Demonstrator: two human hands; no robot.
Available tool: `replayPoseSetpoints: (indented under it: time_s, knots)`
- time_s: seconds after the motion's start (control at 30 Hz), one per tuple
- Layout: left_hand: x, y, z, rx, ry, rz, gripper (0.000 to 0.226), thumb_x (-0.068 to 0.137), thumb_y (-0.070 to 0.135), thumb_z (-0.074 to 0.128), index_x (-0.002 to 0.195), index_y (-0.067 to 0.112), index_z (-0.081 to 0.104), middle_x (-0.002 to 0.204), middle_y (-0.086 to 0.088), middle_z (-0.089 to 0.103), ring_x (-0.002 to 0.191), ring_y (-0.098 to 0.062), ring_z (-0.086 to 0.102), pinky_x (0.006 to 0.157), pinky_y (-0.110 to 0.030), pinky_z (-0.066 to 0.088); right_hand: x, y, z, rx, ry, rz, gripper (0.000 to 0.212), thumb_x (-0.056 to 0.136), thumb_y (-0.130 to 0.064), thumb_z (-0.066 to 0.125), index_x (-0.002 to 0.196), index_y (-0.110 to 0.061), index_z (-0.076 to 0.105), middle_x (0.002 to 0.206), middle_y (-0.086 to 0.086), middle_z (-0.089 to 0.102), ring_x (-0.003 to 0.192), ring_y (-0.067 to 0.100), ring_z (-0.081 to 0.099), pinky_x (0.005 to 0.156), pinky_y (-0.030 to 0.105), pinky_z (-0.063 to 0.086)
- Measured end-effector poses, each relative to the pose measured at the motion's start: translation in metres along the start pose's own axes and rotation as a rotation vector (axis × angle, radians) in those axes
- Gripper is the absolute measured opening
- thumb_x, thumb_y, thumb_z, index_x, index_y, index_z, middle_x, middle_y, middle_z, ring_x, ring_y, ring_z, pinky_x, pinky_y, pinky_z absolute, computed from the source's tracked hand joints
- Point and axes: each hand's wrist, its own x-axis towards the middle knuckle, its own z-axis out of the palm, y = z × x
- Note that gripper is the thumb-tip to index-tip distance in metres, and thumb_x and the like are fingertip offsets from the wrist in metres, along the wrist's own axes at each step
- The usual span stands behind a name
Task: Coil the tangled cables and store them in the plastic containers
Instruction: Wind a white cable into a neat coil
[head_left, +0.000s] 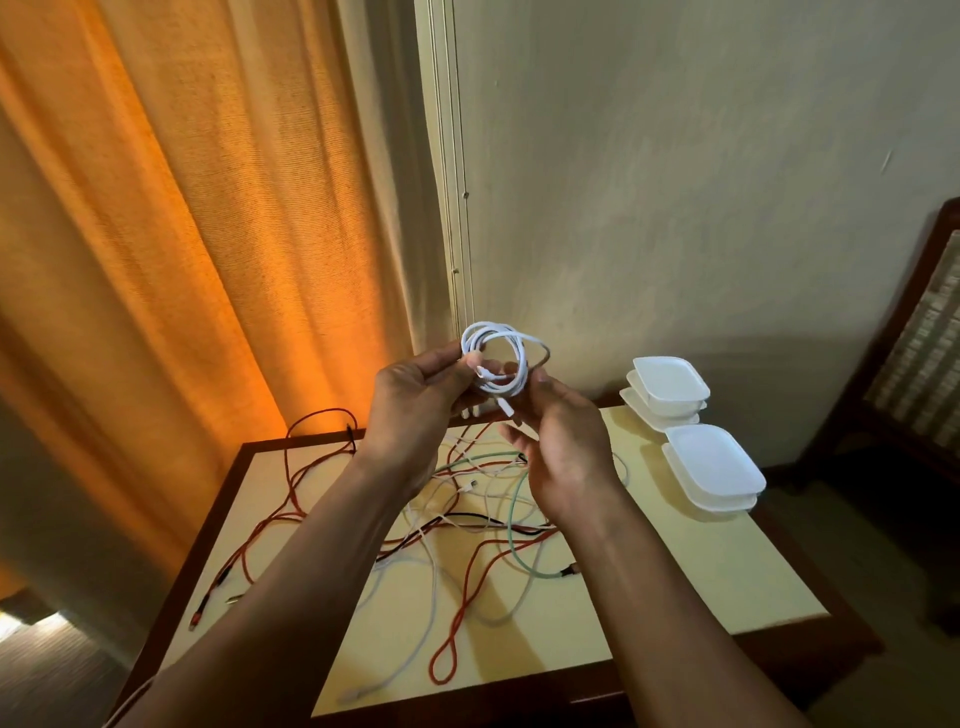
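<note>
A white cable (497, 361) is wound into a small coil and held up above the table. My left hand (415, 410) pinches the coil's left side between thumb and fingers. My right hand (563, 447) holds the coil's lower right, with one white plug end hanging just below it. Beneath my hands a tangle of cables (462, 525) lies spread on the cream table top (675, 571): red, white, green and black ones. Two stacks of white plastic containers stand at the table's right, one further back (670, 389) and one nearer (714, 467).
The table has a dark wooden rim (208, 525). An orange curtain (182, 234) hangs at the left and a plain wall stands behind. A dark wooden chair (914, 353) stands at the right. A red cable loop (441, 662) reaches near the front edge.
</note>
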Motion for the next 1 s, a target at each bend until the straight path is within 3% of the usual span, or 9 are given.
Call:
replayPoseSetpoints:
  time_s: [0.13,0.2,0.27,0.33,0.43,0.57,0.77,1.0]
  knots:
    - [0.002,-0.002,0.0,0.03,0.036,-0.009,0.023,0.1,0.003,0.061,0.121,-0.002,0.07,0.101,-0.018,0.078,0.094,-0.029,0.077,0.083,-0.036,0.063,-0.002,0.001,-0.002,-0.149,-0.047,0.006,0.028,0.1,-0.025,0.057,0.086,-0.025,0.081,0.095,0.0,0.078,0.106,0.028,0.068,0.078,0.037,0.054]
    - [0.003,-0.003,0.0,0.021,0.059,-0.013,0.023,0.099,0.003,0.061,0.119,-0.002,0.07,0.1,-0.02,0.078,0.088,-0.027,0.077,0.079,-0.032,0.063,-0.006,0.004,-0.005,-0.314,-0.02,-0.091,0.027,0.101,-0.031,0.056,0.09,-0.025,0.079,0.092,-0.004,0.077,0.101,0.018,0.069,0.075,0.03,0.052]
    - [0.004,-0.005,-0.002,0.019,0.079,-0.013,0.021,0.099,0.004,0.062,0.117,-0.001,0.071,0.101,-0.022,0.077,0.086,-0.027,0.076,0.076,-0.03,0.062,-0.011,0.011,-0.008,-0.53,0.119,-0.331,0.015,0.1,-0.03,0.06,0.104,-0.025,0.074,0.094,-0.009,0.075,0.094,0.008,0.068,0.072,0.015,0.047]
    - [0.004,-0.006,-0.004,0.023,0.085,-0.016,0.019,0.099,0.005,0.064,0.115,0.0,0.072,0.1,-0.021,0.077,0.085,-0.028,0.076,0.078,-0.033,0.063,-0.019,0.014,-0.011,-0.648,0.246,-0.652,0.02,0.096,-0.022,0.067,0.115,-0.018,0.066,0.102,-0.005,0.067,0.09,0.004,0.062,0.069,0.006,0.043]
    - [0.002,-0.006,-0.003,0.018,0.081,-0.017,0.014,0.098,0.002,0.063,0.106,0.005,0.074,0.087,-0.014,0.078,0.075,-0.023,0.075,0.07,-0.031,0.062,-0.018,0.012,-0.01,-0.781,0.082,-0.93,0.033,0.091,-0.025,0.075,0.121,-0.018,0.065,0.106,-0.002,0.056,0.087,0.003,0.058,0.073,0.003,0.042]
    - [0.003,-0.008,-0.003,0.014,0.064,-0.013,0.022,0.099,0.003,0.062,0.119,-0.003,0.07,0.095,-0.02,0.077,0.083,-0.027,0.074,0.075,-0.033,0.063,-0.009,0.003,-0.007,-0.896,0.034,-0.931,0.026,0.093,-0.025,0.073,0.119,-0.024,0.072,0.101,-0.004,0.052,0.081,0.009,0.063,0.069,0.012,0.051]
    - [0.006,-0.004,-0.008,-0.025,0.113,-0.025,0.02,0.099,0.005,0.062,0.113,-0.007,0.071,0.095,-0.018,0.077,0.085,-0.026,0.076,0.079,-0.032,0.062,-0.005,-0.003,-0.01,-0.826,0.071,-0.984,0.011,0.098,-0.013,0.066,0.106,-0.012,0.073,0.096,0.0,0.067,0.082,0.0,0.058,0.071,0.001,0.039]
    - [0.012,-0.004,-0.023,-0.034,0.211,-0.117,0.02,0.101,0.008,0.06,0.093,-0.005,0.073,0.099,-0.023,0.075,0.091,-0.029,0.074,0.082,-0.035,0.064,-0.004,-0.005,-0.033,-0.305,0.128,-0.649,0.014,0.101,-0.014,0.061,0.102,-0.021,0.073,0.071,-0.001,0.072,0.064,0.018,0.068,0.071,0.04,0.06]
